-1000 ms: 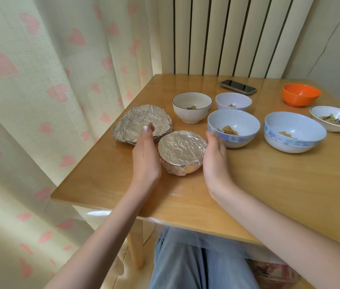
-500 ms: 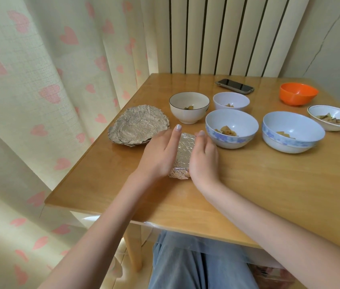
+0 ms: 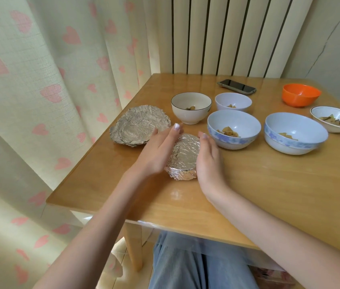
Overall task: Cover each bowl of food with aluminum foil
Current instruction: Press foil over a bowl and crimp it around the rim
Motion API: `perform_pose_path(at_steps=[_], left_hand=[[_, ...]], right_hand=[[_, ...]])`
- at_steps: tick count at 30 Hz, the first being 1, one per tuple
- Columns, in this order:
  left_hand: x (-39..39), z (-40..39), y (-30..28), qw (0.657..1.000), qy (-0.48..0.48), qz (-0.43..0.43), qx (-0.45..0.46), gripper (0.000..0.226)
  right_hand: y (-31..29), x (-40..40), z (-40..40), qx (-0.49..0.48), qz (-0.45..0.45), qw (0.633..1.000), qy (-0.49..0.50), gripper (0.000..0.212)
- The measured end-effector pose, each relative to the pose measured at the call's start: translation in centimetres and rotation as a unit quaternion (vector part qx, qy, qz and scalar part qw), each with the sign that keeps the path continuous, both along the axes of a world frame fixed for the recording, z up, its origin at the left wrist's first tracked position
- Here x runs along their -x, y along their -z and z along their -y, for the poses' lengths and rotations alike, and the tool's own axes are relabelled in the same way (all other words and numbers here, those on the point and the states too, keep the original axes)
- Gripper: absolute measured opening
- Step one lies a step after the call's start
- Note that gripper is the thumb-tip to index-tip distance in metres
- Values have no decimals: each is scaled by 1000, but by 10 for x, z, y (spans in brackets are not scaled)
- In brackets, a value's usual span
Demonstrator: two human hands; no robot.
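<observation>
The foil bowl [image 3: 183, 158] sat near the table's [image 3: 269, 195] front edge. The left hand [image 3: 157, 152] and right hand [image 3: 208, 158] pressed its sides, fingers nearly straight, gripping nothing. It was best to rub gently round the rim so the foil hugged tight without tearing.

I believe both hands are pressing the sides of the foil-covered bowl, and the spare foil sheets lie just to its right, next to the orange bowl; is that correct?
Not quite. In the head view the left hand and right hand do flank the foil-covered bowl, but the spare foil sheets lie to its left, near the curtain. The orange bowl sits far right.
</observation>
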State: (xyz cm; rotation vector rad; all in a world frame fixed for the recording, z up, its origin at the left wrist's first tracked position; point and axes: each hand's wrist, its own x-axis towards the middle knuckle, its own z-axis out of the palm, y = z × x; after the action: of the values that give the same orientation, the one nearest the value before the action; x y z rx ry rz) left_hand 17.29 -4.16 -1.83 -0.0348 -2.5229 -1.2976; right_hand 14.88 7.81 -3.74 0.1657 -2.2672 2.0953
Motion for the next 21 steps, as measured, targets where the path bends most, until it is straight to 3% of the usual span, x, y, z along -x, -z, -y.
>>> perform_pose_path(at_steps=[6,10,13,18,21], left_hand=[[1,-11,8,997,-71,-22,-28,55],[-5,-20,11,992,-118,-43,-31,61],[-6,-12,1,990,-115,-34,-68,39],[6,-6,8,981,-79,-18,-174,71],[9,-10,13,979,-95,-9,-178,74]], right_hand=[[1,14,-1,-31,-19,999,-25,43],[0,27,-10,-15,-16,997,-79,47],[2,32,-14,16,14,997,-81,45],[-3,21,-4,63,43,997,-16,42],[-5,22,4,75,67,994,-30,45]])
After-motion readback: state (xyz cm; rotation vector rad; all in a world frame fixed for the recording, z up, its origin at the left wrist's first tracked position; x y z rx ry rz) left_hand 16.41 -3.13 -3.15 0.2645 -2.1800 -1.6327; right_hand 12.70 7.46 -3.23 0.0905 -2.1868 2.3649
